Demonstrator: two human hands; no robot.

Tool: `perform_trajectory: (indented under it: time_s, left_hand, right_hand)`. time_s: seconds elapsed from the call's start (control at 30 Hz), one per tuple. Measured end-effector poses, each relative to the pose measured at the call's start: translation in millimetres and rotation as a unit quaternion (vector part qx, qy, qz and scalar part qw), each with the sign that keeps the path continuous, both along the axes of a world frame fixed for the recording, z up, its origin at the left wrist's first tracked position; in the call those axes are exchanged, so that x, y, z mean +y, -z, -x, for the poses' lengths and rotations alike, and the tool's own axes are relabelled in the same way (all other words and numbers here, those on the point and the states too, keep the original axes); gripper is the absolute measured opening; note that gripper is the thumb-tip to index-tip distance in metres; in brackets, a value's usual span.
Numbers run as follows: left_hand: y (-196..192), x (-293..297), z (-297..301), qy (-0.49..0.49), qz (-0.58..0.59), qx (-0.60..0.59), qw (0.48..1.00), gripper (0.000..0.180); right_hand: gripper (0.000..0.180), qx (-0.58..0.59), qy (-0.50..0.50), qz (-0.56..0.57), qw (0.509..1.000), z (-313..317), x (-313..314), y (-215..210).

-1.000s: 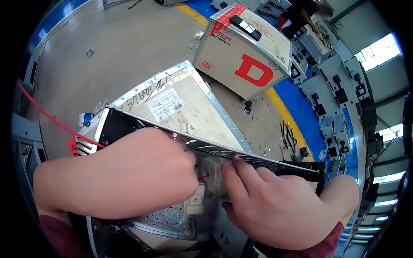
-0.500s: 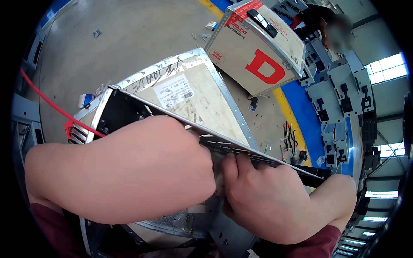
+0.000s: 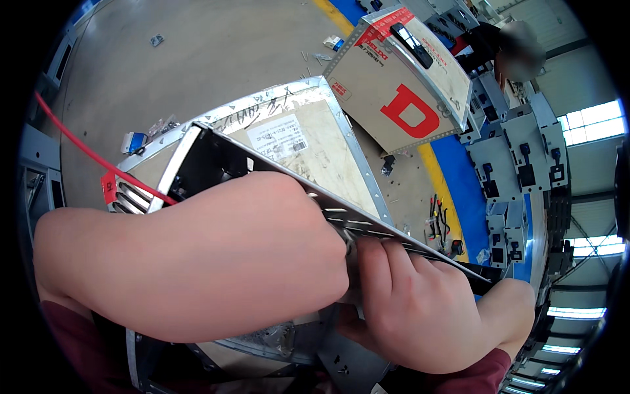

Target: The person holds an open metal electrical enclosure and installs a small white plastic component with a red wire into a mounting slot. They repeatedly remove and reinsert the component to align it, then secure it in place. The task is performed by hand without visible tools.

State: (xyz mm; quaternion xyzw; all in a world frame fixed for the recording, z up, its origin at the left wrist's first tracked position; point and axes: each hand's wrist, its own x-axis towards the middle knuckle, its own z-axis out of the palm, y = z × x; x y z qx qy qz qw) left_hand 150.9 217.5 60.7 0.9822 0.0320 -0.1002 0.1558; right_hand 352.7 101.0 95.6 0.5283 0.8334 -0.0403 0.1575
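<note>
A black metal enclosure with a slotted side panel and a bright edge lies slantwise before me. My left hand reaches over it, knuckles up and closed; its fingers are hidden behind the back of the hand. Beside it, my right hand has its fingers bent down against the inner side of the slotted panel. Between the two hands shows a small greyish piece, too covered to name. Past my left forearm, a red cable or hose runs to the enclosure's left end.
Under the enclosure is a wooden crate with metal edging. Behind it stands another crate with a phone on top. Cable pieces or tools lie on the floor at right. Another person works near grey cabinets.
Both hands and the enclosure sit a little farther right in the picture. The surroundings have shifted slightly too. My right fingers have moved slightly, and more of the greyish piece shows between the hands.
</note>
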Motion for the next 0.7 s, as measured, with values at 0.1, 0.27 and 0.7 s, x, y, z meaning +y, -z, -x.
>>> perform_trajectory:
  time_s: [0.1, 0.27, 0.7]
  left_hand:
    - [0, -1, 2, 0.000, -0.009, -0.003, 1.000, 0.016]
    - [2, -5, 2, -0.015, -0.022, -0.006, 1.000, 0.016]
    - [-10, -3, -4, -0.020, -0.075, 0.005, 0.997, 0.017]
  right_hand:
    - [0.077, -0.041, -0.013, 0.001, 0.999, -5, -2, 8]
    - [0.079, -0.039, -0.030, 0.011, 0.999, -6, 0, 9]
    - [0.067, 0.005, 0.018, 0.074, 0.997, -6, 9, -6]
